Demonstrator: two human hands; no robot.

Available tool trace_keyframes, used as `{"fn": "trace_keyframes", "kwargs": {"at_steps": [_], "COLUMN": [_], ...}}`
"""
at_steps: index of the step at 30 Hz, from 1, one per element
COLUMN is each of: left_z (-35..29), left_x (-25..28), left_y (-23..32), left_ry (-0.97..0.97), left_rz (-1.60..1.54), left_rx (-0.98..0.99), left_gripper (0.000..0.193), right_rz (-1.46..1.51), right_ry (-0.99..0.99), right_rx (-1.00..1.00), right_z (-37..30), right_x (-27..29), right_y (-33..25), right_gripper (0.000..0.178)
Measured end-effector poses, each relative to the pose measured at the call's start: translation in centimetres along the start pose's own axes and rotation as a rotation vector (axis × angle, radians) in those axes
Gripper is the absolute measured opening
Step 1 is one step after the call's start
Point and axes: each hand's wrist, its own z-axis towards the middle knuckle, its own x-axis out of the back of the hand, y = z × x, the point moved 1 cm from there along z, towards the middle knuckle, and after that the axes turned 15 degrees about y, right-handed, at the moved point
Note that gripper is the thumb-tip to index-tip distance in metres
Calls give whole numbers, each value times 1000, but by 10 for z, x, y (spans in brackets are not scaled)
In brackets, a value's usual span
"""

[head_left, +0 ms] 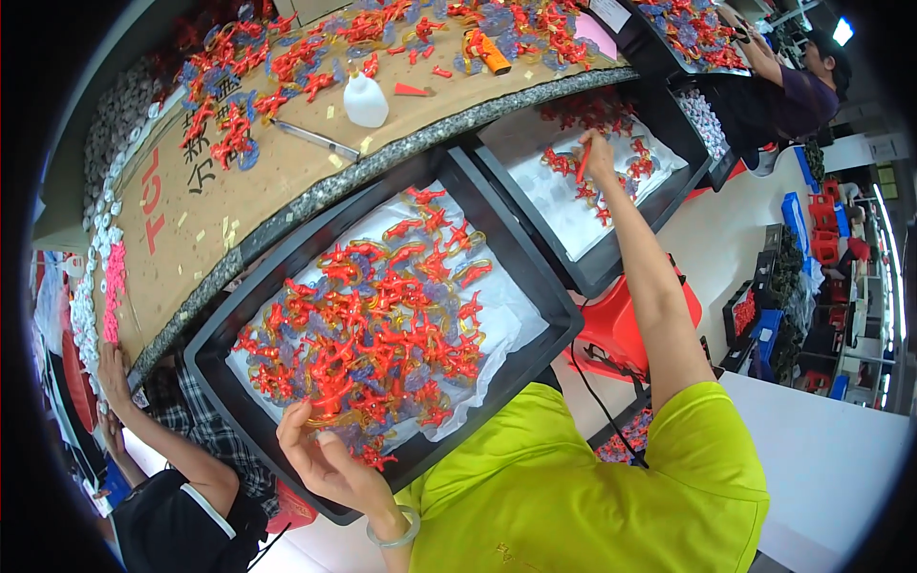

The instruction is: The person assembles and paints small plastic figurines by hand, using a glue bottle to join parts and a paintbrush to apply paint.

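My left hand (330, 468), with a pale bangle on its wrist, is at the near edge of a black tray (559, 336). Its fingers are spread beside the figures and I see nothing held in them. Heaped on white paper in this tray are many small red plastic figures (358, 325) with clear yellow and purple parts. My right arm reaches out over a second black tray (497, 196) to the right. There my right hand (600, 158) pinches a slim red plastic piece (583, 162), whose exact shape is unclear. A few red figures (638, 162) lie around it.
Beyond the trays, a cardboard-covered bench (258, 196) carries more figures, a white squeeze bottle (366, 100), a pen (315, 139) and an orange utility knife (487, 52). A red stool (621, 325) stands under the right tray. Co-workers sit at left (181, 516) and far right (807, 95).
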Motion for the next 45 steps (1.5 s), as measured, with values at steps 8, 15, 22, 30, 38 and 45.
{"fn": "trace_keyframes", "kwargs": {"at_steps": [8, 15, 22, 30, 38, 45], "left_z": [5, 14, -7, -21, -25, -7], "left_x": [-1, -10, -5, -50, -19, 9], "left_y": [9, 0, -9, 23, 14, 12], "left_ry": [46, -1, -205, -568, -592, -392], "left_rz": [39, -112, -141, -930, -750, -612], "left_rx": [94, 173, 115, 858, 989, 959], "left_gripper": [29, 28, 35, 62, 27, 20], "right_rz": [-38, 430, 1083, 1057, 747, 398], "right_ry": [216, 127, -162, -656, -525, -581], "right_rx": [583, -184, -357, -371, 179, 492], "right_z": [-21, 38, -109, -213, -223, -201], "right_x": [-31, 104, 199, 196, 186, 155], "right_y": [13, 105, -166, -327, -321, -268], "right_gripper": [9, 3, 13, 33, 23, 22]}}
